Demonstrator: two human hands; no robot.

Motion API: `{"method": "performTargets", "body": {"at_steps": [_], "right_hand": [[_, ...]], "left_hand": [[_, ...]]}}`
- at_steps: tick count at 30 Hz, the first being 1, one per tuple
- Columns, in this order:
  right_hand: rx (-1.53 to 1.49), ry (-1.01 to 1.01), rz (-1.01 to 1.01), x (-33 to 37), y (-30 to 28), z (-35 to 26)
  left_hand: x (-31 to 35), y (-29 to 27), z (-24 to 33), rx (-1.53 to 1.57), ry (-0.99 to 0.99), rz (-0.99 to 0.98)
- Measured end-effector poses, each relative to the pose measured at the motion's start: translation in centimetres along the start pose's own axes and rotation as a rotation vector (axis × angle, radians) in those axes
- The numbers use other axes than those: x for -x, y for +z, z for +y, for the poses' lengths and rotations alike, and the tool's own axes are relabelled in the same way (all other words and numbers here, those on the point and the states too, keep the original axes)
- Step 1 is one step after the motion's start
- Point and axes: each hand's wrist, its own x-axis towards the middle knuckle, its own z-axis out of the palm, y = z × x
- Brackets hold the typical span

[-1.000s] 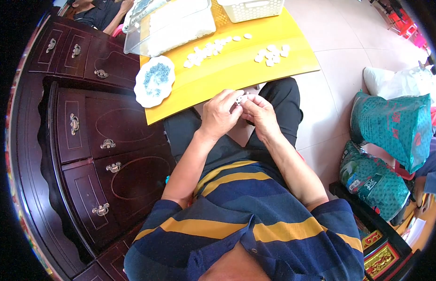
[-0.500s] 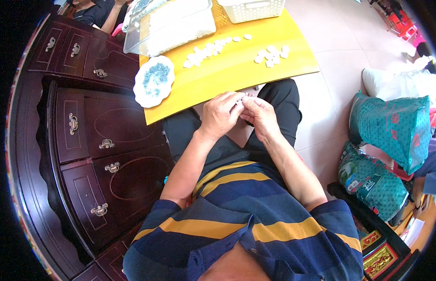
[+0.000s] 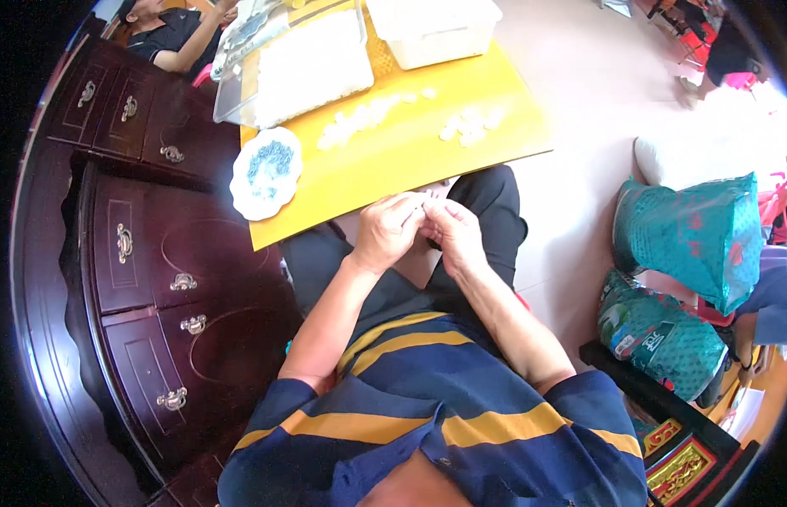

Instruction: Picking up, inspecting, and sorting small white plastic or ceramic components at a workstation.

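Observation:
My left hand [image 3: 388, 229] and my right hand [image 3: 456, 235] meet fingertip to fingertip above my lap, just off the near edge of the yellow table [image 3: 372, 182]. Both are closed in a pinch around a small whitish piece [image 3: 426, 197], mostly covered by the fingers; its exact kind is too small to tell. Small white pieces lie on the tabletop in a longer cluster [image 3: 360, 121] and a smaller right-hand cluster [image 3: 470, 127]. At the table's left corner a white scalloped plate [image 3: 244, 182] holds many tiny blue-grey parts.
A clear plastic tub [image 3: 229, 103] with white contents and a white basket [image 3: 440, 44] stand at the table's far side. Dark wooden drawers [image 3: 140, 245] rise close on my left. Teal bags [image 3: 685, 232] sit at right. Another person [image 3: 186, 42] is at the far left.
The view has shifted, so the table sits slightly lower and further left. My hands stay together in the same pinch, with the fingers slightly changed. The tabletop pieces look brighter.

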Motion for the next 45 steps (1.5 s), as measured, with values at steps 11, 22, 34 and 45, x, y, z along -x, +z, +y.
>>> {"method": "performTargets", "body": {"at_steps": [11, 22, 34, 45], "right_hand": [[0.006, -0.058, 0.008, -0.8, -0.6, -0.2], [-0.070, 0.083, 0.098, -0.2, 0.7, -1.8], [-0.097, 0.099, 0.057, -0.1, 0.5, -1.8], [-0.011, 0.060, 0.006, 0.1, 0.9, -2.0]], "left_hand": [[-1.5, -0.2, 0.9, -0.057, -0.078, -0.061], [-7.0, 3.6, -1.8, -0.242, -0.064, -0.036], [-5.3, -2.9, -9.4, -0.311, -0.241, 0.193], [-6.0, -3.2, -11.9, -0.361, -0.218, 0.127]]}}
